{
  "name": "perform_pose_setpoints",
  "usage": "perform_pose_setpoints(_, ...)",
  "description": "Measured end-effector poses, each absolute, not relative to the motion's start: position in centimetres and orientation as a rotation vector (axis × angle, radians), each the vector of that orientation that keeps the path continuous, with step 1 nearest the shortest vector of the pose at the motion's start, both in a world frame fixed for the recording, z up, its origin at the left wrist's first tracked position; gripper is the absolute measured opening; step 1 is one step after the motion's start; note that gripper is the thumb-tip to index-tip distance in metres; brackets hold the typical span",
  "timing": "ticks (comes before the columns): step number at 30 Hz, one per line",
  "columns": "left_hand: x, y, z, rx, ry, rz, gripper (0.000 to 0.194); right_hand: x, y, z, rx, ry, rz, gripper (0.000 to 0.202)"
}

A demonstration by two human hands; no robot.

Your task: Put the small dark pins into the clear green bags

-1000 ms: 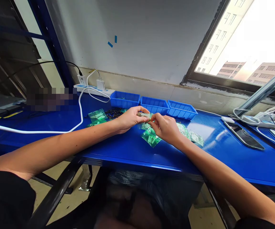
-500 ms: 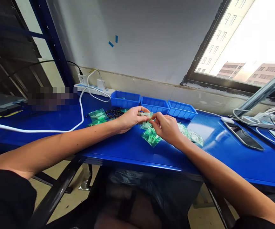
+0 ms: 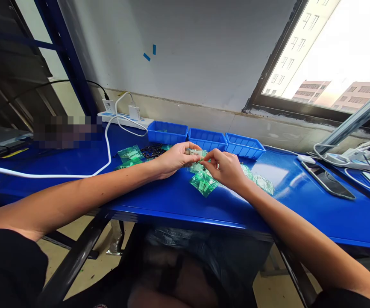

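Between my two hands is a small clear-green plastic bag (image 3: 195, 152) with pale pieces inside. My left hand (image 3: 176, 161) pinches it from the left, thumb below and fingers above. The fingertips of my right hand (image 3: 225, 167) are closed at the bag's right edge. Below them on the table lies another green bag (image 3: 203, 183) with pale, rod-like pieces. More green bags (image 3: 262, 183) lie to the right, partly behind my right hand. To the left are further green bags (image 3: 130, 154) and a heap of black screw-like pieces (image 3: 154, 150).
Three blue bins (image 3: 208, 140) stand in a row along the wall. A white power strip (image 3: 124, 119) with chargers sits at the back left, its white cable (image 3: 107, 145) crossing the table. A phone (image 3: 327, 179) lies on the right near another power strip (image 3: 354, 159).
The view has shifted slightly. My right fingertips have moved a little at the bag's edge; my left hand keeps its pinch on the bag.
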State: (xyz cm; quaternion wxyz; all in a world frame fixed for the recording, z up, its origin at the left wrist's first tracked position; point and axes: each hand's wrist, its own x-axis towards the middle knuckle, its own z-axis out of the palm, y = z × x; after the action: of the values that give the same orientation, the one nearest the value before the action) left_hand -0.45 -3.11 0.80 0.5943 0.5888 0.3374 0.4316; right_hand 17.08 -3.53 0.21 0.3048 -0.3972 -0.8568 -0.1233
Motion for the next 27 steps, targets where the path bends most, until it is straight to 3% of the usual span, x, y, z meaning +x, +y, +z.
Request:
perform_pose_setpoints(6, -0.44, -3.21, 1.08, 1.401, 0.789, 1.017, 0.020, 16.89, -3.78, 0.26, -1.094, -2.301, -0.395, 0.013)
perform_pose_setpoints(14, -0.54, -3.27, 1.43, 1.325, 0.697, 1.013, 0.035, 16.98, -3.72, 0.27, -1.156, -2.203, -0.489, 0.014)
perform_pose_setpoints(27, -0.22, -3.29, 0.69, 1.444, 0.798, 1.027, 0.032, 16.50, -4.31, 0.70, -1.348, -2.338, -0.627, 0.016)
